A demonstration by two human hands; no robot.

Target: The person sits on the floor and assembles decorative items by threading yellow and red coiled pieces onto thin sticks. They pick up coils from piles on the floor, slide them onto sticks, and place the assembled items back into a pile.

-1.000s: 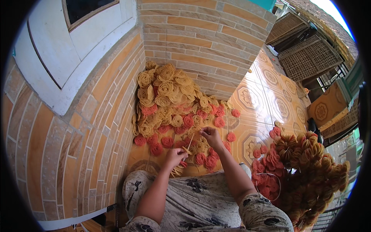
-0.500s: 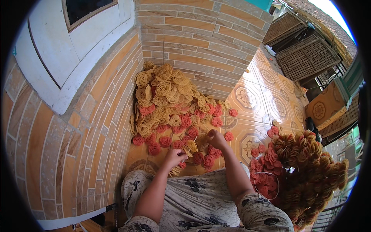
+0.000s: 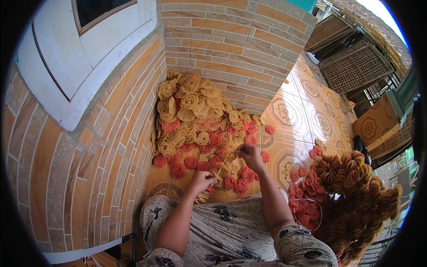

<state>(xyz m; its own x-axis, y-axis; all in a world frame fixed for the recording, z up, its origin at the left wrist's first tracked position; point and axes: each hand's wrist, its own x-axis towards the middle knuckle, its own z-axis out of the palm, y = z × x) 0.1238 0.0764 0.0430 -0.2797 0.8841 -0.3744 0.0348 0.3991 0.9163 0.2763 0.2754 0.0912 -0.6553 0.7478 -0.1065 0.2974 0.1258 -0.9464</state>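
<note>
In the walled corner: a tiled wall (image 3: 66, 178) meets another beyond the floor (image 3: 284, 129), which has orange patterned tiles.
Heap: yellow and coral discs lie piled against both walls, (image 3: 191, 107) highest at the back; the corner probably props them and stops them spreading.
Cluster: brownish-gold discs (image 3: 356, 196) stand packed on edge by the right arm, coral ones beside them; grouped so, they seem set apart from the loose heap.
Clothes: patterned fabric (image 3: 222, 227) covers the lap, just below the hands.
Left hand: (image 3: 203, 180) forearm angled up and inward over the lap, palm turned inward, fingers narrow in a pinch on the yellow piece.
Right hand: (image 3: 250, 156) reaches farther out, wrist bent leftward, fingers close together; whether they grip anything, I cannot tell.
Coral discs: several (image 3: 179, 171) lie loose at the heap's near edge, within easy reach.
Yellow piece: (image 3: 222, 169) at the left fingertips, between the hands; a light pinch likely suits its thinness and leaves most of it exposed.
Loop: a thin white line (image 3: 321, 212) curves over the cluster's coral side.
</note>
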